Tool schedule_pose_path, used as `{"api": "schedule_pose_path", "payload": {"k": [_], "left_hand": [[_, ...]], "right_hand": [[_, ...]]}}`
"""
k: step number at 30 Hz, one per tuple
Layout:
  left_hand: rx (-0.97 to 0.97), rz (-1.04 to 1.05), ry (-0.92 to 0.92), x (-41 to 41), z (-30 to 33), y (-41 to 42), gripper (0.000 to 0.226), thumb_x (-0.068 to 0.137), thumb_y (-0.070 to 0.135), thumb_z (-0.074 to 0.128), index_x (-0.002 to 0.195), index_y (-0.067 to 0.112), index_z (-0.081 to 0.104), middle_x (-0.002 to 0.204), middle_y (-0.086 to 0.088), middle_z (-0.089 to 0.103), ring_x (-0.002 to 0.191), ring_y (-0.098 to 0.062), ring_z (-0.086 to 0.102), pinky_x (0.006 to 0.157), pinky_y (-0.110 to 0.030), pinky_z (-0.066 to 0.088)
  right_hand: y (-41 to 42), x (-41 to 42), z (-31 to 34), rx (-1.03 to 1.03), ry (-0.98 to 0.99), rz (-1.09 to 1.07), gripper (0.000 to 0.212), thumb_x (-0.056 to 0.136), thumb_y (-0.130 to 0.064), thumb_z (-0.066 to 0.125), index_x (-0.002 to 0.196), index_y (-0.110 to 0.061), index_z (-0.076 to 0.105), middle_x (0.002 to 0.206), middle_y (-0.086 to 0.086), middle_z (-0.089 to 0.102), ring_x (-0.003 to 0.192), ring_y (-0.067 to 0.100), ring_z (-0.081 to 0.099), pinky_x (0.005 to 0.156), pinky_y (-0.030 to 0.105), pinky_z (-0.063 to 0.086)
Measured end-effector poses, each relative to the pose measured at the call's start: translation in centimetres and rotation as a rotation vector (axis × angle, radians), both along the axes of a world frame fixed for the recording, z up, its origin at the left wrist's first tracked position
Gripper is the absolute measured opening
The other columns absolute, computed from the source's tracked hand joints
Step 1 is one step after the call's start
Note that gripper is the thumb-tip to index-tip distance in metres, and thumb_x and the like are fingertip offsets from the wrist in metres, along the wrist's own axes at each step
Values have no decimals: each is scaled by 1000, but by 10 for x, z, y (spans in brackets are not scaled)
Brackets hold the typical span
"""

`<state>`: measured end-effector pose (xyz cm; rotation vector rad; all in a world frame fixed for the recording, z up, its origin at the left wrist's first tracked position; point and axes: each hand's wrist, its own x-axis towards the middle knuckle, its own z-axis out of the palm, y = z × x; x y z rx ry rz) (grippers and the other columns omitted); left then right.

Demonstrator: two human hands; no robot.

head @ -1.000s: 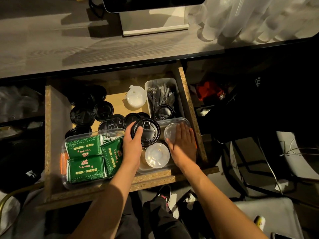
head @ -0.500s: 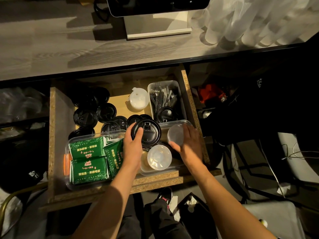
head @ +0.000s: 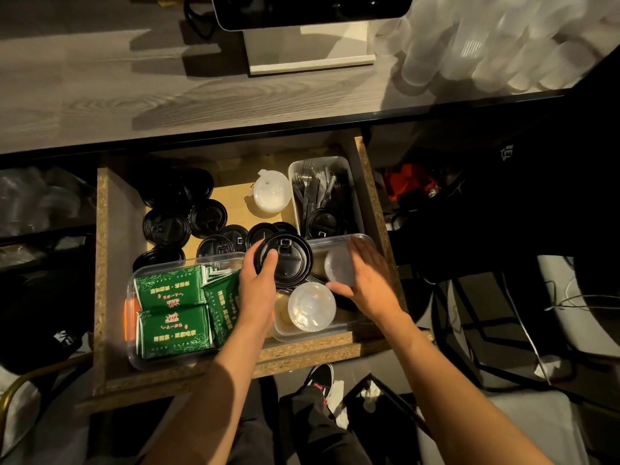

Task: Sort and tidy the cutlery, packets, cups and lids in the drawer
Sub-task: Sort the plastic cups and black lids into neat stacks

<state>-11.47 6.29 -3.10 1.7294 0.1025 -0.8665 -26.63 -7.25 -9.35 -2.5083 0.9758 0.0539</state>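
The open drawer (head: 100, 263) sits below the grey wood-grain counter (head: 100, 95). At its centre, the left hand (head: 256, 290) holds a stack of black lids (head: 285, 260), the fingers curled round the stack's left rim with a fingertip lying on top. At three o'clock from that stack, the right hand (head: 365, 283) holds a small clear cup (head: 339, 266) on its side, thumb under it and fingers spread over its far side, above the clear tray (head: 365, 241) in the drawer's five-o'clock corner. A clear domed lid (head: 311, 307) lies in that tray, at six o'clock from the black stack.

At eight o'clock in the drawer, a second clear tray (head: 132, 333) holds green packets (head: 174, 325) with red and white print. Loose black lids (head: 167, 226) are strewn across the drawer floor from nine to eleven o'clock. A white lidded cup (head: 271, 193) lies at twelve o'clock. At one o'clock, a pale bin (head: 352, 182) holds grey forks and knives (head: 315, 189), with another black lid (head: 323, 223) resting on their handles.

On the counter, at one o'clock, stacks of clear cups (head: 486, 45) lie blurred beside a white stand (head: 308, 45).
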Motion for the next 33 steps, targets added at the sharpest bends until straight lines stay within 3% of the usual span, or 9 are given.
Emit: {"api": "schedule_pose_path", "payload": {"k": [3,7,10,15,19,26,33], "left_hand": [[-11,-1,1,1,2,-1,32,101,33,56,130,43,46,144,6,44,133,-15,41,114,-42,37],[-16,-8,6,1,1,-1,27,101,32,56,122,46,46,141,7,45,132,-15,43,114,-43,38],[-10,-5,15,1,0,0,26,99,36,58,118,50,48,144,6,47,133,-17,45,113,-47,40],[-15,5,23,2,0,0,26,99,34,58,120,48,48,142,6,47,132,-17,46,113,-46,39],[-20,-3,21,1,0,1,28,101,32,56,123,44,46,136,9,47,129,-13,44,112,-39,38],[-36,13,37,4,-1,0,27,101,30,56,120,46,45,130,13,44,125,-10,42,111,-36,37],[-64,81,79,7,11,4,26,99,30,59,106,54,50,131,9,51,125,-16,52,109,-45,45]], "right_hand": [[-7,-4,3,19,6,75,100,78,-61,70,152,-10,27,156,11,31,146,28,25,122,38,15],[-7,-5,11,103,-46,8,90,86,-59,62,154,-15,22,156,6,30,141,24,32,114,35,30],[-2,-6,15,84,-111,-40,88,88,-60,59,155,-17,21,158,2,27,142,17,29,112,28,24],[8,-7,0,-26,-7,-31,82,91,-58,55,153,-13,25,156,6,31,144,22,29,122,37,14],[17,-10,-12,-171,114,-8,75,96,-61,31,151,-9,25,155,14,32,145,30,29,120,41,13],[22,-8,-20,-199,254,2,75,99,-59,11,156,-10,2,164,15,9,152,28,7,123,46,0],[22,-1,-7,-79,284,-44,76,99,-59,19,156,-17,-8,164,6,-12,149,18,-18,121,39,-15]]}}
